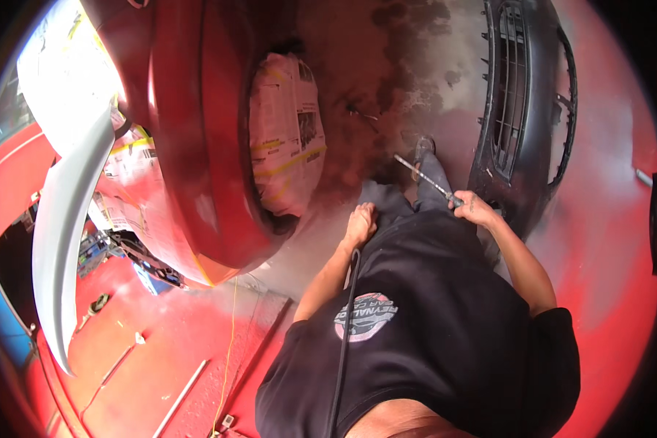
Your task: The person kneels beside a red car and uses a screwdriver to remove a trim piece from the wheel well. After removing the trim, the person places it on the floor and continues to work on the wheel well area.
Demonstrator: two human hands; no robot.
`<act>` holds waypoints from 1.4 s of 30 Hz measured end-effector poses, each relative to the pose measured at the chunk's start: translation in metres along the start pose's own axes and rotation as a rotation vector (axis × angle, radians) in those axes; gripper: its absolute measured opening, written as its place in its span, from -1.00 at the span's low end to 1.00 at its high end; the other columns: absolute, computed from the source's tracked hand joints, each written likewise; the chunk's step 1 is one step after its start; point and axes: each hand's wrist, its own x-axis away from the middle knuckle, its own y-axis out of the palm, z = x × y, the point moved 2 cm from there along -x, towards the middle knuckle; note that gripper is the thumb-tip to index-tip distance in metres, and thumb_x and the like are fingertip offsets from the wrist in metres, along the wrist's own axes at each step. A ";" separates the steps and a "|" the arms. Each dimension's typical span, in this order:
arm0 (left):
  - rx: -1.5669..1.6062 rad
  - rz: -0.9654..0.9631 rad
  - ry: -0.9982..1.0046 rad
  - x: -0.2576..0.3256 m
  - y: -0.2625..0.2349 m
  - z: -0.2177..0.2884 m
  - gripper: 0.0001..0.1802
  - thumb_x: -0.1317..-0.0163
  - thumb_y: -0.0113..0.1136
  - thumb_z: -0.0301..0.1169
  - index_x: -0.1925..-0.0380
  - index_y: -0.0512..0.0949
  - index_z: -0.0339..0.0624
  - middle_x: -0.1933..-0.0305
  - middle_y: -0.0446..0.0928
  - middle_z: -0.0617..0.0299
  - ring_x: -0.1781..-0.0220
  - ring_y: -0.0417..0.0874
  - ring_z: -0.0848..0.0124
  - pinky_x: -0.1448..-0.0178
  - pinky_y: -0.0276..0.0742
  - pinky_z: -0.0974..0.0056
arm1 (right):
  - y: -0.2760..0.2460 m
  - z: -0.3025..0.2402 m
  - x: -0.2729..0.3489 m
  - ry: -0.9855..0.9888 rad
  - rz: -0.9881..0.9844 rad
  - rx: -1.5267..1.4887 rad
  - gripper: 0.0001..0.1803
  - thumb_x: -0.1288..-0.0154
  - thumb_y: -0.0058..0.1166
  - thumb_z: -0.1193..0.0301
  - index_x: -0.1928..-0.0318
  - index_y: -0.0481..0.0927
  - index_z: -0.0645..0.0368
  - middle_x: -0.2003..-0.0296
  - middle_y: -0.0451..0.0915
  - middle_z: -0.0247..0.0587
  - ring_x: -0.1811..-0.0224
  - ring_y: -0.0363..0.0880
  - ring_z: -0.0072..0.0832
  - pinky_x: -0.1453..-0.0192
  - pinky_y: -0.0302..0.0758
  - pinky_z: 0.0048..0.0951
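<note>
In my right hand [474, 209] is a long, thin rod-shaped tool [425, 175] with a dark handle, much like a screwdriver. My fingers wrap its handle end, and the shaft slants up and left over my leg. My left hand [361, 224] is against my dark trousers [389, 198], by the hem of my black shirt [431, 292]. Its fingers are curled; whether they hold cloth is hidden. A black cord [343, 350] runs down the front of my shirt.
To the left stands a red car body [197, 131], its wheel wrapped in printed paper [285, 135]. A pale curved panel [58, 219] is further left. A black bumper [500, 95] lies to the right. Rods [182, 398] and a yellow cord [232, 328] lie on the red-stained floor.
</note>
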 end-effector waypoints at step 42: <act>1.395 1.577 0.587 -0.833 -0.124 -0.423 -0.43 -0.47 -0.17 -0.27 -0.42 0.15 -0.22 -0.44 0.25 0.19 -0.40 0.30 0.24 -0.47 0.19 0.15 | -0.145 -0.153 -0.653 -0.918 0.270 1.362 -0.49 -0.08 0.07 0.48 -0.12 0.54 0.16 0.24 0.64 0.09 0.17 0.62 0.01 0.07 0.54 -0.08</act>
